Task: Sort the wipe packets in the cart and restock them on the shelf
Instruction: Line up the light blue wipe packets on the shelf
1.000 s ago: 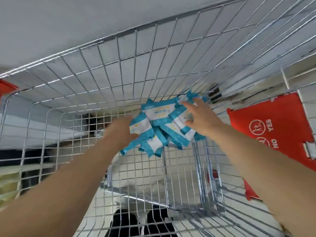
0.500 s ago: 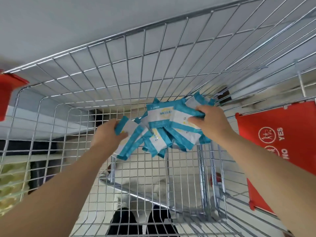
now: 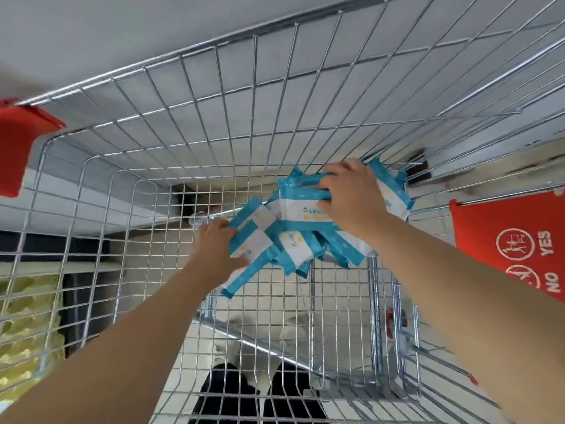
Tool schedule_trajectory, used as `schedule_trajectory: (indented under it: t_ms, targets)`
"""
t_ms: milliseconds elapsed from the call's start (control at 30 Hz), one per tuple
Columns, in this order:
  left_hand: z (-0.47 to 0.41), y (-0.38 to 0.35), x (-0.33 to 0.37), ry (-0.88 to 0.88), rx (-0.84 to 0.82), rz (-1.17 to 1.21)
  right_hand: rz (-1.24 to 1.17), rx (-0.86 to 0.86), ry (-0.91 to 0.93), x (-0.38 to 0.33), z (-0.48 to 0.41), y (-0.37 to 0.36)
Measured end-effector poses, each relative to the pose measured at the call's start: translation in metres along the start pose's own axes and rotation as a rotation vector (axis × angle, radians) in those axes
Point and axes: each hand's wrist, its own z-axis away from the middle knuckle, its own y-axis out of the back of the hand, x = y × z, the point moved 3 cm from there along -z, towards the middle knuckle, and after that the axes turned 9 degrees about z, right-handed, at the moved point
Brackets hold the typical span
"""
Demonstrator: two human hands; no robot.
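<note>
In the cart [image 3: 214,117], the right hand [image 3: 351,194] has moved up over the wipe packets [image 3: 293,243].

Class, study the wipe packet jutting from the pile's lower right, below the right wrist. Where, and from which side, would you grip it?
I'd pinch the packet's teal sealed edge from the near side: that corner sticks clear of the pile, its far end buried under others.

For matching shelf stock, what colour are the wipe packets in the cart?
The wipe packets are white with teal-blue end bands; head view shows them best.
</note>
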Motion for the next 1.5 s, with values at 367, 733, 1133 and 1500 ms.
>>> schedule_trajectory:
  t_ms: [367, 733, 1133, 1500]
  targets:
    - [0.027, 0.043, 0.005, 0.064, 0.126, 0.352, -0.400, -0.080, -0.018, -0.027, 0.008, 0.029]
    - [0.176, 0.214, 0.035, 0.012, 0.412, 0.543, -0.550, 0.213, 0.094, -0.076, 0.056, 0.250]
    - [0.430, 0.400, -0.006, -0.028, 0.712, 0.448, -0.636, 0.491, 0.387, -0.239, 0.127, 0.524]
    - [0.702, 0.498, -0.176, 0.042, 1.079, 0.505, -0.697, 0.662, 0.620, -0.501, 0.241, 0.670]
